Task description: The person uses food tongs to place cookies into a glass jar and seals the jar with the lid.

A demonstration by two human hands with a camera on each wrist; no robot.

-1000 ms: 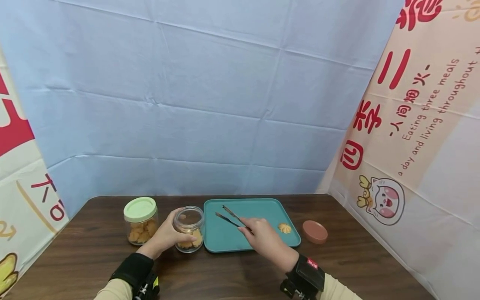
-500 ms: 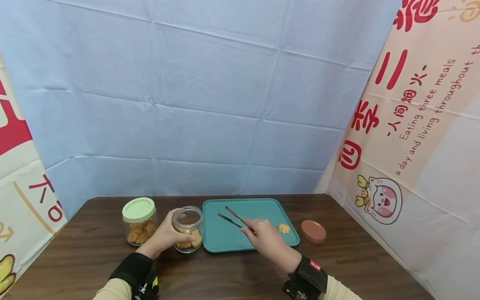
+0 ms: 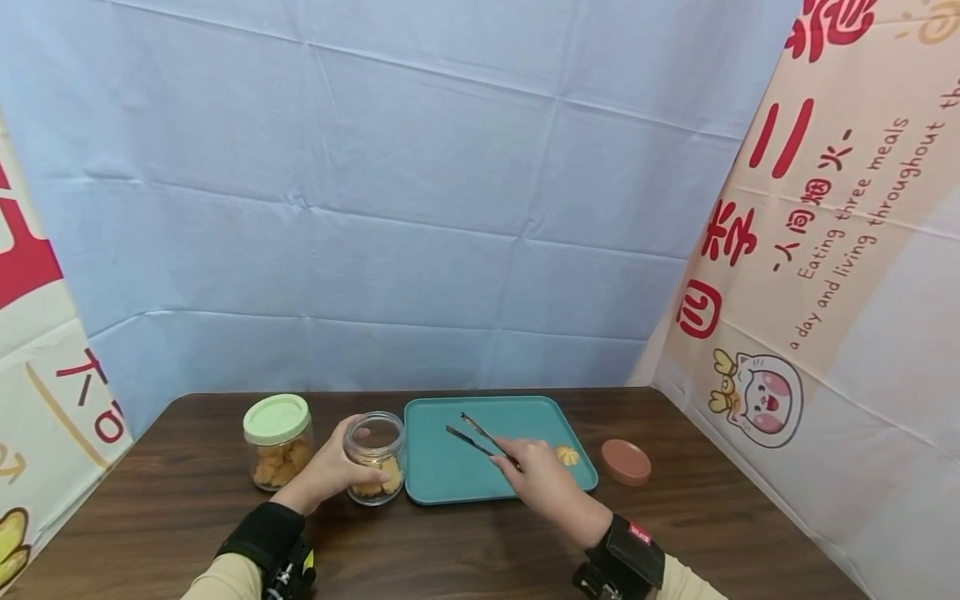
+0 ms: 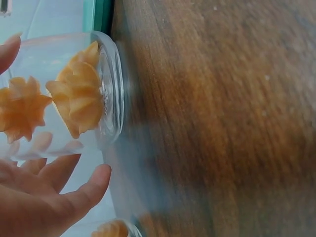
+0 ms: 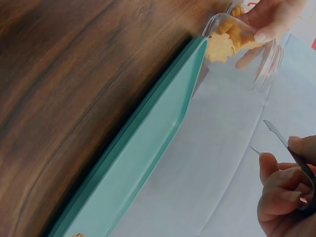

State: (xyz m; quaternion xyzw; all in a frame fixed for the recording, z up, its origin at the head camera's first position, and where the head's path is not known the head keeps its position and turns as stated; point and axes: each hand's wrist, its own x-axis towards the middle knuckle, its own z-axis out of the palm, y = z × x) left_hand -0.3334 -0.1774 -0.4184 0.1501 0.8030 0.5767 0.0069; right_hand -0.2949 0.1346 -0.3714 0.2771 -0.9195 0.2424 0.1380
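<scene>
An uncapped glass jar (image 3: 377, 479) with several cookies (image 4: 79, 94) inside stands upright at the left edge of the teal tray (image 3: 442, 492). Around its side curls my left hand (image 3: 337, 468), thumb across the front. Above the tray, my right hand (image 3: 543, 479) holds metal tongs (image 3: 483, 437); their tips are spread, pointing left toward the jar, with nothing between them. One piped cookie (image 3: 567, 455) lies on the tray's right part, just beyond my right hand.
A second jar (image 3: 277, 450) of cookies, with a pale green lid (image 3: 277, 419), stands to the left of my left hand. Right of the tray lies a round pinkish-brown lid (image 3: 626, 462) on the dark wooden table (image 3: 450, 550). A blue cloth hangs behind.
My right hand and the tongs have shifted slightly right over the tray, away from the jar. The left hand keeps its hold on the jar in the same place.
</scene>
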